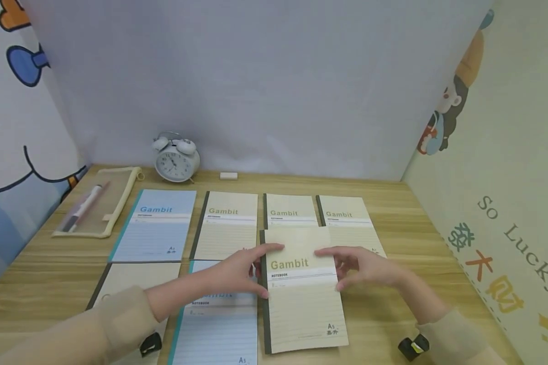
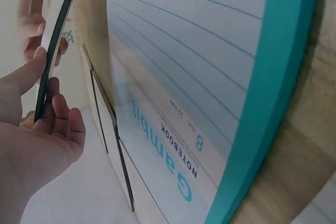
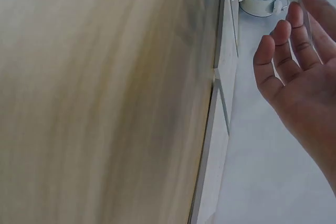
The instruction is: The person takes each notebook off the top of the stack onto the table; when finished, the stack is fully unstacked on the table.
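A cream Gambit notebook (image 1: 303, 309) with a dark spine is held up by both hands, over the table's near middle. My left hand (image 1: 237, 268) grips its spine side, thumb on the cover and fingers curled beneath. On the opposite edge, my right hand (image 1: 367, 266) pinches it between thumb and fingers. The left wrist view has the dark spine (image 2: 59, 30) between thumb and fingers, with the notebook clear of the table. Just left of it lies a blue notebook (image 1: 214, 329), partly covered by the left forearm.
Behind the held notebook lie a blue notebook (image 1: 157, 228) and three cream ones, including the far right one (image 1: 347, 213). Another cream notebook (image 1: 141, 279) sits under the left arm. Along the back are a zip pouch (image 1: 109, 213) with a pen, an alarm clock (image 1: 175, 159) and an eraser (image 1: 229, 176).
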The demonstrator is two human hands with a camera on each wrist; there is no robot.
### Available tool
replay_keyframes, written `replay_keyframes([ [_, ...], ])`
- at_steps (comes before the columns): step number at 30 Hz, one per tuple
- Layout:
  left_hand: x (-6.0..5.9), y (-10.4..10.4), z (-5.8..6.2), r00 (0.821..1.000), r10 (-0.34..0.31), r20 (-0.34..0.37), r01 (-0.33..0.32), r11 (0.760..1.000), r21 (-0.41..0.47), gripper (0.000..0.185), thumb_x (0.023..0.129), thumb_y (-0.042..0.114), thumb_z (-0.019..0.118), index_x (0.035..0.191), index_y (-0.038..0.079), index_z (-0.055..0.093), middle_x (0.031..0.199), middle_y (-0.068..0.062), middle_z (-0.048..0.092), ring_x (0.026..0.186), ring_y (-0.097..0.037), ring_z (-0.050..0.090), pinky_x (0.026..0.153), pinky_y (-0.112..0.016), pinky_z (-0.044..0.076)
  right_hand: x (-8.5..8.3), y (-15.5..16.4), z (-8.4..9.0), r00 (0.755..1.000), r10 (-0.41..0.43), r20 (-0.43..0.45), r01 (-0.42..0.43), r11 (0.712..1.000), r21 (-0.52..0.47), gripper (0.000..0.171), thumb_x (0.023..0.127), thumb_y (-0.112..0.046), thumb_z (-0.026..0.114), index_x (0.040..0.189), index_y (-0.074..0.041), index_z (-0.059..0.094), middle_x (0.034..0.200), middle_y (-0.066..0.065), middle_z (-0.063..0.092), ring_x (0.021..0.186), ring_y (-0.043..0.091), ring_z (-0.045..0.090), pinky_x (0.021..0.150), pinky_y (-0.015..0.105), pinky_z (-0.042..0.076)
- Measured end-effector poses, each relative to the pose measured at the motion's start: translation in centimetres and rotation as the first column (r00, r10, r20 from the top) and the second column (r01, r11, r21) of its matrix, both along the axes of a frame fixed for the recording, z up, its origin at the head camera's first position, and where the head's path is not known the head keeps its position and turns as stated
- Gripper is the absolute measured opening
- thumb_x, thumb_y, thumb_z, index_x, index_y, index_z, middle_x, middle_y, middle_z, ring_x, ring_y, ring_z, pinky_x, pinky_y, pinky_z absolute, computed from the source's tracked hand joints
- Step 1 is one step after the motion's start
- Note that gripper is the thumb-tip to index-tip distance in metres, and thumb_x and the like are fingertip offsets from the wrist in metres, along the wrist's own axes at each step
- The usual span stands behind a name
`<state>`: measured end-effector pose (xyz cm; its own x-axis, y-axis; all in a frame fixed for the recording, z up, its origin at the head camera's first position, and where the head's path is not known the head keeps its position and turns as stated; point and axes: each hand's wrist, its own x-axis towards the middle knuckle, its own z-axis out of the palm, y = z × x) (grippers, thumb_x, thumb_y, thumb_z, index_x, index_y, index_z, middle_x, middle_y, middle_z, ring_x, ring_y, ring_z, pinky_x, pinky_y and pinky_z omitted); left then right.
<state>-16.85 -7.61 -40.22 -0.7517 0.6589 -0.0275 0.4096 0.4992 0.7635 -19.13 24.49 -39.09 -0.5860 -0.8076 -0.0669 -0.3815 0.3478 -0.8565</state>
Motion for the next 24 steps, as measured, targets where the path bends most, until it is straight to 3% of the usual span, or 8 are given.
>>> replay_keyframes([
  [5,0.2,0.6,-1.1,0.999,-0.041,0.027,0.043,0.996,-0.081,0.093,0.060,0.036,0.079,0.138,0.030,0.029,0.108,0.009,0.054,0.077,-0.007,0.051,0.065,-0.020,0.043,0.7,0.3,-1.6,0.999,-0.008,0.042,0.004,0.995,0.098,0.068,0.073,-0.022,0.072,0.133,-0.022,0.040,0.086,0.006,0.055,0.076,0.014,0.053,0.068,0.028,0.049],
  [12,0.8,1.2,-1.6,0.992,-0.097,0.077,0.109,0.981,-0.159,0.089,0.062,0.039,0.077,0.137,0.024,0.033,0.068,0.007,0.055,0.060,-0.004,0.050,0.056,-0.019,0.043,1.2,0.4,-3.7,1.000,0.006,0.008,-0.006,0.994,0.109,0.065,0.071,-0.026,0.073,0.130,-0.020,0.045,0.072,0.000,0.053,0.061,0.004,0.049,0.055,0.022,0.046],
  [16,1.0,1.5,-1.6,0.995,-0.094,0.043,0.101,0.968,-0.229,0.087,0.062,0.040,0.077,0.136,0.025,0.035,0.063,0.009,0.053,0.056,-0.003,0.048,0.054,-0.019,0.039,1.3,0.3,-4.4,1.000,-0.003,-0.025,0.007,0.989,0.145,0.064,0.070,-0.030,0.073,0.128,-0.022,0.046,0.067,-0.005,0.050,0.058,0.002,0.047,0.053,0.021,0.045],
  [20,1.0,2.0,-1.5,0.995,-0.100,0.017,0.101,0.950,-0.294,0.087,0.062,0.043,0.077,0.136,0.026,0.035,0.062,0.010,0.054,0.055,-0.003,0.049,0.055,-0.020,0.040,1.4,0.3,-4.4,0.998,0.001,-0.059,0.009,0.985,0.172,0.064,0.069,-0.031,0.074,0.127,-0.022,0.047,0.065,-0.007,0.050,0.057,0.001,0.047,0.052,0.022,0.045],
  [24,1.0,2.4,-1.5,0.994,-0.108,-0.009,0.097,0.920,-0.380,0.086,0.062,0.048,0.075,0.135,0.027,0.036,0.085,0.009,0.062,0.071,-0.003,0.052,0.077,-0.032,0.039,1.4,0.1,-4.2,0.995,0.021,-0.099,0.000,0.978,0.210,0.064,0.069,-0.032,0.074,0.127,-0.022,0.048,0.064,-0.008,0.051,0.057,0.000,0.048,0.052,0.021,0.046],
])
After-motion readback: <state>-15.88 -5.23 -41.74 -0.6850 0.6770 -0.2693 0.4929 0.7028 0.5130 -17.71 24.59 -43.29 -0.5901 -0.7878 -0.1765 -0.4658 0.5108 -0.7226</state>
